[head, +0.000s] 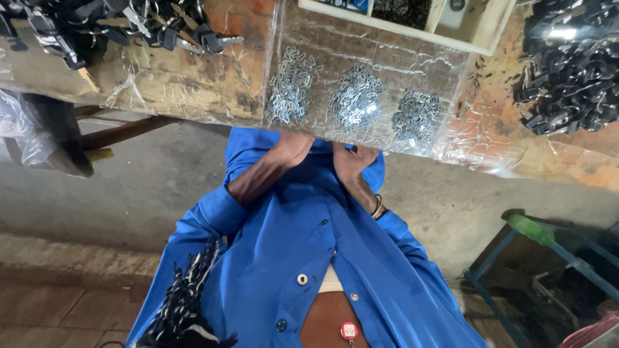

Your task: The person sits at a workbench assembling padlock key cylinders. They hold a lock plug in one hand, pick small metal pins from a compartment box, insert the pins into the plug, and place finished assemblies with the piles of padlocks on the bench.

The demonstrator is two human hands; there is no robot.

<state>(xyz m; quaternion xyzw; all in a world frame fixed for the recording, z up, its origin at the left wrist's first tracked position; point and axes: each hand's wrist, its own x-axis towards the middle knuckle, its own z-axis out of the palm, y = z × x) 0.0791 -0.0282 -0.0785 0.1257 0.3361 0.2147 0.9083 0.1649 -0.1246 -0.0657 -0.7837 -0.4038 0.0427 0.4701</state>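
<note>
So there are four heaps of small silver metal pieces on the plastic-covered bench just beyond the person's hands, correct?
Not quite: the head view shows three heaps of small silver metal pieces, not four. They do lie on the plastic-covered bench, just beyond the left hand and right hand.

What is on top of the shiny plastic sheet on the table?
Three piles of small silvery metal parts lie on the plastic sheet. Both hands sit at its near edge, fingers hidden.

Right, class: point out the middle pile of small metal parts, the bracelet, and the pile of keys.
Middle pile of metal parts (356, 96), head view, centre of the heap.
Bracelet (377, 206), head view, band at the wrist.
Pile of keys (129, 26), head view, dark key heads.
</note>
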